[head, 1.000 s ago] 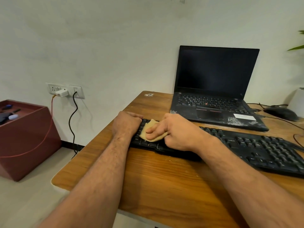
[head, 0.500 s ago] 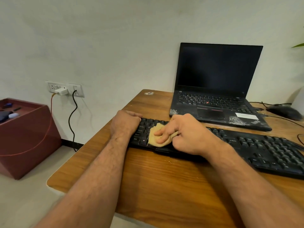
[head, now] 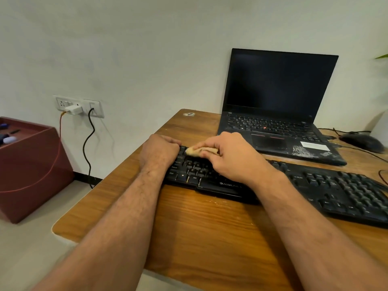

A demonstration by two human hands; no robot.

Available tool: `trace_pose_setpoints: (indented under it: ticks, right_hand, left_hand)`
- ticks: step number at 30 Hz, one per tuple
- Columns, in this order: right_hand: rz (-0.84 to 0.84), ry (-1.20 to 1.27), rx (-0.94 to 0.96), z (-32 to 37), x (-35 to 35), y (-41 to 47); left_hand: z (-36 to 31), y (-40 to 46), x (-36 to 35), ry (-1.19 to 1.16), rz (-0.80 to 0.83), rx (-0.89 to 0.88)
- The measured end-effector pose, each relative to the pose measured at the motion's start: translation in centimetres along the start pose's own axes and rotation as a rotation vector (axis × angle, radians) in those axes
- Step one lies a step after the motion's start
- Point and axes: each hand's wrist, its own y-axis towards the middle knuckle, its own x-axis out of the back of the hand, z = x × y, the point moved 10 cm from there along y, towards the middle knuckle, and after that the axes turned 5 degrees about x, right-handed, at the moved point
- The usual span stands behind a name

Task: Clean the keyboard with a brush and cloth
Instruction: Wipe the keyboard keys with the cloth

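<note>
**Wiping the top-left keys while the other hand anchors the board**

We work at a wooden desk (head: 210, 238) whose near left corner gives both forearms room to reach in side by side. At the back stands an open ThinkPad laptop (head: 277, 114), screen dark, pushed clear so that the black Zebronics keyboard (head: 336, 192) can lie in front of it, just within reach. A black mouse (head: 362, 141) sits off to the right, well apart from the job.

Our left hand (head: 158, 153) rests over the keyboard's left end, fingers curled down at its far edge; we judge it is there to stop the board sliding under the wiping strokes. Whether those fingers actually hook the edge, we cannot tell.

Our right hand (head: 228, 158) pinches a small bunched tan cloth (head: 198, 151) between thumb and fingers, pressing it onto the top rows at the left of the keyboard. Bunching it, we think, gives a firm pad that gets into the key gaps.

A few pale crumbs (head: 215, 201) lie on the desk just before the keyboard. No brush is in view.
</note>
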Motion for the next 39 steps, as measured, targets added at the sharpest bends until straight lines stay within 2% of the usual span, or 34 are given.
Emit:
trace_pose_setpoints:
  ticks: [2,6,10,12,15,17,20,23,26,29,32,34,39]
  right_hand:
    - [-0.004,-0.044,-0.025,-0.5,-0.8,0.8]
    - [0.099,-0.112,-0.078,-1.5,-2.1,1.2]
    - [0.022,-0.142,-0.197,-4.1,0.8,0.9]
    - [-0.018,-0.118,-0.174,-3.9,0.8,1.3]
    - [0.064,-0.067,-0.101,-2.4,-1.8,2.0]
    - [0.059,-0.154,-0.157,-3.2,-1.8,2.0]
    - [-0.037,-0.227,-0.258,-5.2,0.4,1.1]
    - [-0.068,-0.007,-0.191,-3.6,0.6,0.4]
    - [0.076,-0.006,-0.101,-0.6,-1.2,-0.2]
    - [0.166,0.095,-0.036,1.0,-1.7,-1.6]
    - [0.107,0.206,-0.05,0.2,-0.2,-3.0]
    - [0.025,0.188,0.01,0.7,0.4,-3.3]
    - [0.202,-0.062,0.132,3.3,-2.6,-3.0]
  left_hand:
    - [0.0,-0.1,-0.1,0.002,0.003,0.0]
    - [0.1,0.0,0.0,0.004,-0.011,0.009]
    - [0.3,0.2,-0.4,-0.002,0.007,0.014]
    - [0.3,0.2,-0.4,-0.008,0.004,0.013]
    - [0.2,0.3,-0.4,0.0,-0.006,0.014]
    - [0.2,0.3,-0.4,-0.002,-0.011,0.012]
    - [0.4,0.3,-0.4,-0.017,-0.001,0.014]
    - [0.3,0.2,-0.4,-0.005,0.0,0.021]
    - [0.3,0.1,-0.1,-0.002,-0.027,0.029]
    - [0.4,0.0,0.0,-0.004,-0.036,0.033]
    - [0.2,-0.1,0.0,-0.004,-0.031,0.04]
    - [0.1,-0.1,0.1,0.004,-0.033,0.03]
    - [0.0,-0.5,0.2,0.009,-0.051,0.01]
